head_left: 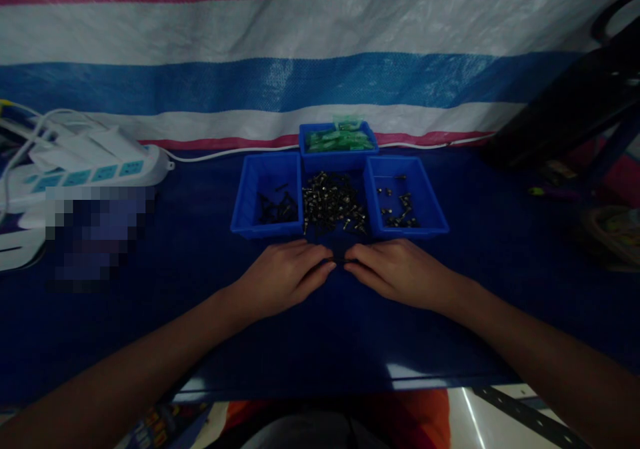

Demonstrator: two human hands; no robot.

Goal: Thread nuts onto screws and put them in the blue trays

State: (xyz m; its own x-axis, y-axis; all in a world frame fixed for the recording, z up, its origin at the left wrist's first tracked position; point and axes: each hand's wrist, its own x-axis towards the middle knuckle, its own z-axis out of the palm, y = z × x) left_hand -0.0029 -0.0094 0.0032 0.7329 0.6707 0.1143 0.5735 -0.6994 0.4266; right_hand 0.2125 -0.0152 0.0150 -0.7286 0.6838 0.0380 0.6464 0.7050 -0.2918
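A small dark part [339, 260] is pinched at its ends by the nearly closed left hand [285, 272] and right hand [400, 270]; at its twelve o'clock, metal pieces [333, 199] are heaped between two blue trays [267, 232].

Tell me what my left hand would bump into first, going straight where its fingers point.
Beyond the small dark piece it seems to pinch, your left hand would likely meet your right hand first, across a narrow gap; exact depth is unclear.
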